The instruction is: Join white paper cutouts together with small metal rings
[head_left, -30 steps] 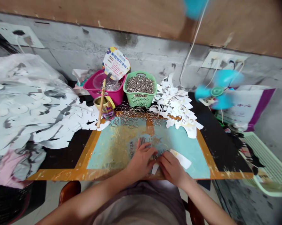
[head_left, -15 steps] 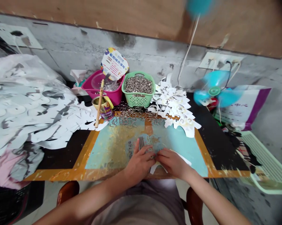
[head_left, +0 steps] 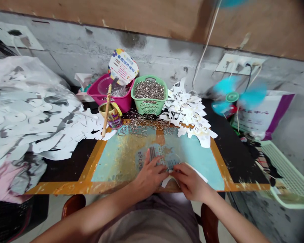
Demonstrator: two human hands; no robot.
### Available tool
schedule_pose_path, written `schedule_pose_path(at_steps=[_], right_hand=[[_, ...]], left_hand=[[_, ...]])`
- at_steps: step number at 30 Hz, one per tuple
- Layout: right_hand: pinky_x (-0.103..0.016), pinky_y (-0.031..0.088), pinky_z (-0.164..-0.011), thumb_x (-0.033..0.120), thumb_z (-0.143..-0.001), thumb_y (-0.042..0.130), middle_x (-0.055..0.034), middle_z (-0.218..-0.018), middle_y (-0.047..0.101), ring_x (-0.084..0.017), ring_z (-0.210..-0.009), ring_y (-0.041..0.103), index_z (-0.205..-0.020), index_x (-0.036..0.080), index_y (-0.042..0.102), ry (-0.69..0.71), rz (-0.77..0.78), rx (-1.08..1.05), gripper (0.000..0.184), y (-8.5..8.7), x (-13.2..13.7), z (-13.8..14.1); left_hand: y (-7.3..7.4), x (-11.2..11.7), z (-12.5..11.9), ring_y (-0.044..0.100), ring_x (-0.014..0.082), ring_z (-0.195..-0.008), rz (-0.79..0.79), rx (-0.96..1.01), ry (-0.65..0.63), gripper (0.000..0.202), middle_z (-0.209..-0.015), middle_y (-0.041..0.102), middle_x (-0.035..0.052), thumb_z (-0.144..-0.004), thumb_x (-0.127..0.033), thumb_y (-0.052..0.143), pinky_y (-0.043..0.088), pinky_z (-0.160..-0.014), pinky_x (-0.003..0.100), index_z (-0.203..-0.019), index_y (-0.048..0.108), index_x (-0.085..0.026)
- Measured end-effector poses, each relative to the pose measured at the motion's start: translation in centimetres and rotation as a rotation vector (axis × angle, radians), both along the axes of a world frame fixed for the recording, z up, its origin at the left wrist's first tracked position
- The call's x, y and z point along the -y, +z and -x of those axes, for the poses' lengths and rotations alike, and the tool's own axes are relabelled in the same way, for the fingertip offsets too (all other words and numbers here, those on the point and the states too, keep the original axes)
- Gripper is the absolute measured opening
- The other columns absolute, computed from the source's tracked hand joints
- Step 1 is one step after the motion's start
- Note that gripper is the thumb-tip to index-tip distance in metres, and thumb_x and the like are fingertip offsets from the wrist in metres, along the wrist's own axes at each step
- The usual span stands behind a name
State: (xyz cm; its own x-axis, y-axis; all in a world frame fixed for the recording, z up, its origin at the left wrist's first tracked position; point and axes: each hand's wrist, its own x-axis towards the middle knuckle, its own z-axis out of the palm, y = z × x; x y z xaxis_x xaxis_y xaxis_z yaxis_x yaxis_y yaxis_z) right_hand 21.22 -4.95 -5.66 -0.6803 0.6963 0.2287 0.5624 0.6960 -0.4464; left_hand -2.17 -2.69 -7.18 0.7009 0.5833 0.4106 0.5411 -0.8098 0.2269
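Observation:
A white cut-out piece (head_left: 168, 182) lies near the table's front edge, mostly covered by my hands. My left hand (head_left: 152, 173) rests at its left side, thumb and forefinger pinched at the piece's upper edge and the other fingers spread. From the right, my right hand (head_left: 192, 182) is closed on the same piece, its fingertips a little apart from the left ones. Whether a small ring sits between the fingers I cannot make out. Beyond the hands, loose metal rings (head_left: 142, 126) are scattered on the blue work surface (head_left: 200, 158).
Behind stand a green basket (head_left: 149, 108) full of rings, a pink basket (head_left: 125, 103) and a tin (head_left: 114, 118) with a stick (head_left: 107, 111) across it. White cut-outs (head_left: 53, 135) heap at left; others with rings (head_left: 189, 114) pile at right. A blue fan (head_left: 232, 97) spins.
My right hand has shifted slightly right, opening a small gap between the two hands' fingertips. My left hand stays nearly in place.

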Motion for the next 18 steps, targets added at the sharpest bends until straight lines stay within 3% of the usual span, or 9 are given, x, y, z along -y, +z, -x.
schedule_pose_path(at_steps=[3, 6, 9, 13, 18], right_hand=[[-0.041, 0.048, -0.082, 0.004, -0.085, 0.048, -0.0135, -0.125, 0.059, -0.025, -0.097, 0.057, -0.121, 0.018, 0.058, 0.023, -0.01, -0.09, 0.04, 0.2, 0.2, -0.1], [-0.039, 0.047, -0.075, 0.006, -0.088, 0.046, -0.0116, -0.107, 0.066, -0.025, -0.089, 0.057, -0.12, 0.018, 0.056, 0.045, 0.011, -0.109, 0.035, 0.0, 0.4, 0.1], [-0.039, 0.047, -0.072, 0.009, -0.09, 0.046, -0.0114, -0.098, 0.065, -0.026, -0.086, 0.056, -0.116, 0.017, 0.052, -0.041, 0.079, -0.089, 0.028, 0.0, 0.6, 0.3], [-0.042, 0.049, -0.078, 0.011, -0.091, 0.048, -0.0138, -0.105, 0.065, -0.028, -0.094, 0.057, -0.118, 0.018, 0.047, -0.083, 0.11, -0.088, 0.028, -0.1, 0.9, 0.5], [-0.043, 0.051, -0.079, 0.011, -0.09, 0.05, -0.0143, -0.108, 0.066, -0.029, -0.096, 0.059, -0.125, 0.018, 0.043, -0.095, 0.091, -0.098, 0.037, -0.4, 1.2, 0.5]], left_hand=[[0.2, 0.1, -0.1, 0.048, 0.0306, -0.13, -0.001, -0.029, -0.018, 0.01, -0.099, 0.073, 0.0021, -0.092, -0.022, 0.064, -0.007, -0.117, 0.071, -0.097, 0.071, -0.026], [0.9, 0.1, 0.1, 0.047, 0.0315, -0.132, 0.039, -0.033, -0.026, 0.013, -0.102, 0.072, 0.0027, -0.088, -0.018, 0.063, -0.01, -0.117, 0.07, -0.097, 0.07, -0.024], [1.9, -0.1, 0.5, 0.046, 0.031, -0.133, 0.177, 0.0, -0.054, 0.029, -0.106, 0.071, 0.0032, -0.078, -0.014, 0.064, -0.011, -0.119, 0.067, -0.104, 0.068, -0.024], [2.5, -0.8, 0.1, 0.055, 0.0254, -0.121, 0.343, 0.073, -0.036, 0.027, -0.102, 0.068, 0.0027, -0.079, -0.015, 0.061, 0.009, -0.122, 0.06, -0.103, 0.067, -0.024], [2.6, -1.5, -1.3, 0.057, 0.0265, -0.109, 0.304, -0.04, 0.016, 0.008, -0.112, 0.059, 0.011, -0.085, -0.018, 0.061, 0.029, -0.114, 0.061, -0.091, 0.066, -0.017]])
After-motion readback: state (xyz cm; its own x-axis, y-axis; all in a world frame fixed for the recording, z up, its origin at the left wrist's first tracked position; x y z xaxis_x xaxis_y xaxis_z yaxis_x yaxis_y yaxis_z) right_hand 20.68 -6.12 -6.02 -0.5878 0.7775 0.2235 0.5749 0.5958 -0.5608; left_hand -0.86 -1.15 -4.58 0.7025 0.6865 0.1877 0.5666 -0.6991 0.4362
